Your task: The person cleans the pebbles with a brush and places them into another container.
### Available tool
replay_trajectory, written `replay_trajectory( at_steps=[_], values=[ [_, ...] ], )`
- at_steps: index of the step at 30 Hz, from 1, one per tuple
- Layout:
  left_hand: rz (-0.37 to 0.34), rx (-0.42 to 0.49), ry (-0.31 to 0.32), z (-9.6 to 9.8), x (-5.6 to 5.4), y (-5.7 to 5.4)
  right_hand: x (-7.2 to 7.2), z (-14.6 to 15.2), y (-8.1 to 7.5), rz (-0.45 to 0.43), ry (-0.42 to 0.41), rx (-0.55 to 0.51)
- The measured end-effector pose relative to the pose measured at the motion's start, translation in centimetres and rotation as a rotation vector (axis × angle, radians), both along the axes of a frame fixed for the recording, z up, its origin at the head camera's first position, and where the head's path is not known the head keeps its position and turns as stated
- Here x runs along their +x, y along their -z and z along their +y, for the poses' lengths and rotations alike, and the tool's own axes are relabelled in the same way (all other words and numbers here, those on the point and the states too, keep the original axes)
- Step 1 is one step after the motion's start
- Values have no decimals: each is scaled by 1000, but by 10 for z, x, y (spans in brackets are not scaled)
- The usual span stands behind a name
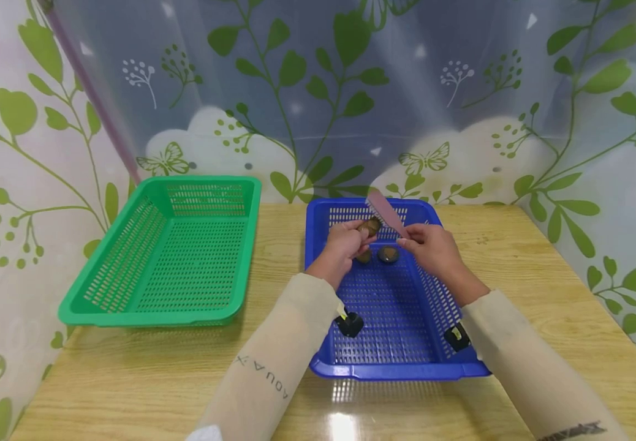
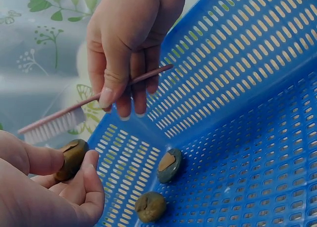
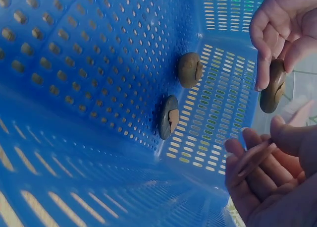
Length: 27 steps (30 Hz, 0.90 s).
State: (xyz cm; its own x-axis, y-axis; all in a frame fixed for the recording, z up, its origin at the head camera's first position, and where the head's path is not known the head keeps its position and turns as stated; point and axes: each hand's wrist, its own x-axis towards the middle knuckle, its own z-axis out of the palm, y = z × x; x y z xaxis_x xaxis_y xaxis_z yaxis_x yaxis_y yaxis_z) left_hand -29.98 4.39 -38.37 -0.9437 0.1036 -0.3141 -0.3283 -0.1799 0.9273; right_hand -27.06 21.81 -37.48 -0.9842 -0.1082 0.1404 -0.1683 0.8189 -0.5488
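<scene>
Over the far end of the blue basket (image 1: 373, 371), my left hand (image 1: 344, 244) pinches a brown stone (image 2: 74, 158) between thumb and fingers. A small tan patch shows on that stone. My right hand (image 1: 432, 250) grips the thin handle of a pink brush (image 1: 386, 213). In the left wrist view, its white bristles (image 2: 57, 127) face down, close above the held stone. Two more stones lie on the basket floor under the hands: a dark grey one (image 2: 170, 166) with a tan patch on top, and a brown one (image 2: 150, 207) beside it.
A green basket (image 1: 158, 319) stands to the left on the wooden table (image 1: 274, 343). Behind the table hangs a curtain (image 1: 296, 116) printed with leaves. The blue basket's perforated walls rise around the stones.
</scene>
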Motion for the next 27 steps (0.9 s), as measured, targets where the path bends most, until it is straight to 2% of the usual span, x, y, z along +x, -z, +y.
replay_trajectory(
  at_steps=[6, 11, 19, 27],
  values=[
    [4, -1, 7, 0, -1, 1, -1, -1, -1, 34, -19, -35],
    [7, -14, 9, 0, -1, 2, 0, -4, 1, 22, -58, -67],
    [9, -37, 16, -1, 0, 2, 0, -6, 3, -9, -88, -42],
    [-1, -5, -7, 1, 0, 1, 0, -5, 3, -42, -113, -2]
  ],
)
